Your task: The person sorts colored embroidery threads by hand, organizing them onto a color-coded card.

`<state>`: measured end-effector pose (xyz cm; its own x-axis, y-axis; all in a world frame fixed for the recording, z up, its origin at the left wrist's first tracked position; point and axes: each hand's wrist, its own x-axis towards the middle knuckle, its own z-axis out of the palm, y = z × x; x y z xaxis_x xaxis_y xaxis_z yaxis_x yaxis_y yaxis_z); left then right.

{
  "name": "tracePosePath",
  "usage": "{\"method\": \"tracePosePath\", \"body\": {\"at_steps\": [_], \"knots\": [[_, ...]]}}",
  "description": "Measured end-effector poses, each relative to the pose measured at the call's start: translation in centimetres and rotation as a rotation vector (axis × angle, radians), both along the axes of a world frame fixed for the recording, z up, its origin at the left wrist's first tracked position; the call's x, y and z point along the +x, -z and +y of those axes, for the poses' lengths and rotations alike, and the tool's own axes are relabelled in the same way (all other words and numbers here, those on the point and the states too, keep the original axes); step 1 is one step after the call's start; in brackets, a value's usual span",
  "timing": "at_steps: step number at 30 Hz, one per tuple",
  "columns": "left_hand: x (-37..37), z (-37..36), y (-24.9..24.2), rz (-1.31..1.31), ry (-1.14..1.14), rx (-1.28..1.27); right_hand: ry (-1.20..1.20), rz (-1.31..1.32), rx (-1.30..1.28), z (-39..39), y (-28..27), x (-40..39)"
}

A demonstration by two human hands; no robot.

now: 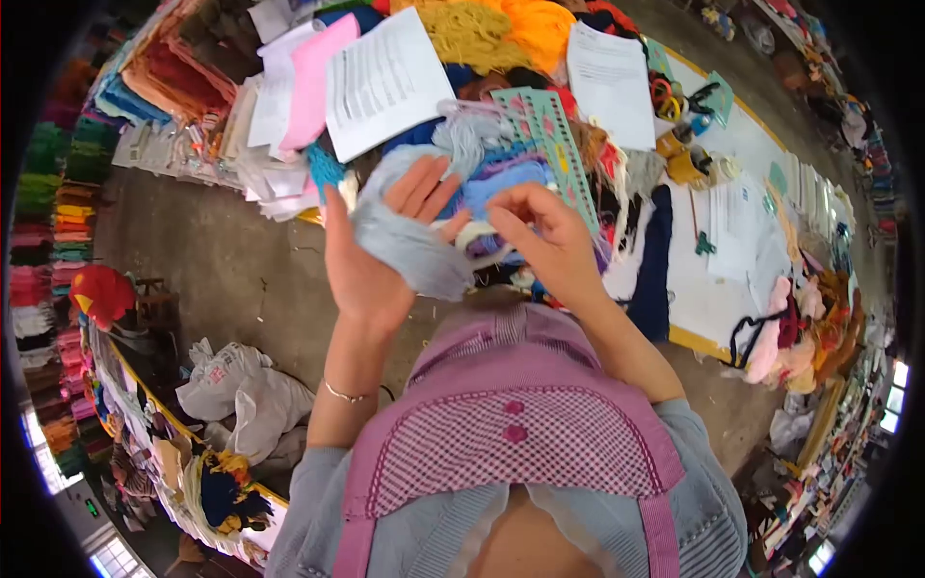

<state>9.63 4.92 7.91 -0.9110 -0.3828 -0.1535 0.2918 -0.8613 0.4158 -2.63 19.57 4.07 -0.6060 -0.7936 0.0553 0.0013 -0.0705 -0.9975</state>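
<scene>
A hank of pale blue yarn (409, 249) lies across my left hand (371, 284), which is turned palm up. The yarn passes between the thumb and the raised fingers, and its loose end hangs beside the wrist. To its right, my right hand (559, 250) has thumb and forefinger drawn together in a pinch. Whether a thin strand is between those fingertips is too small to tell. Just beyond both hands sit blue yarn bundles (515, 175) and a light green card with punched holes (547, 144).
Printed sheets (385, 82) and a pink sheet (313, 82) lie on the table with yellow yarn (462, 37) and orange yarn (538, 34). Rightward are a dark blue knitted strip (655, 270) and tape rolls (687, 166). White sacks (255, 400) rest on the floor, left.
</scene>
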Motion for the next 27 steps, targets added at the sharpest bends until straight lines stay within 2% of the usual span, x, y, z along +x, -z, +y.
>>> {"method": "tracePosePath", "body": {"at_steps": [3, 4, 5, 7, 8, 13, 16, 17, 20, 22, 26, 27], "knots": [[-0.4, 2.1, -0.2, -0.076, 0.186, -0.247, 0.081, 0.337, -0.045, -0.3, -1.9, 2.1], [-0.5, 2.7, -0.5, -0.129, 0.201, -0.285, -0.003, 0.242, 0.017, 0.1, -2.3, 2.3], [-0.4, 2.8, -0.3, -0.122, 0.219, -0.279, 0.014, 0.246, 0.026, 0.6, -2.2, 2.6], [-0.2, 2.3, 0.2, -0.250, 0.269, -0.744, 0.001, -0.242, 0.012, 1.3, -2.3, 2.9], [-0.1, 2.0, 0.0, -0.316, 0.225, -0.770, 0.037, -0.316, -0.092, 1.7, -3.0, 3.1], [-0.4, 1.3, -0.6, -0.325, 0.296, -0.569, 0.107, -0.388, -0.091, 3.2, -3.1, 3.5], [-1.0, 2.6, -1.6, -0.280, 0.164, -0.960, 0.126, -0.382, -0.137, 3.6, -3.2, 3.3], [-1.1, 2.7, -1.6, -0.274, 0.168, -0.962, 0.134, -0.393, -0.182, 3.6, -3.3, 3.2], [-1.3, 2.5, -1.5, -0.231, 0.172, -0.894, 0.152, -0.413, -0.214, 4.0, -2.7, 2.9], [-1.7, 2.4, -2.0, -0.219, 0.241, -0.630, 0.143, -0.402, -0.211, 4.1, -2.9, 2.7], [-2.3, 2.9, -1.7, -0.230, 0.244, -0.576, 0.179, -0.433, -0.204, 4.2, -3.2, 2.3], [-2.4, 3.1, -1.5, -0.255, 0.218, -0.651, 0.181, -0.435, -0.203, 4.2, -3.0, 2.1]]}}
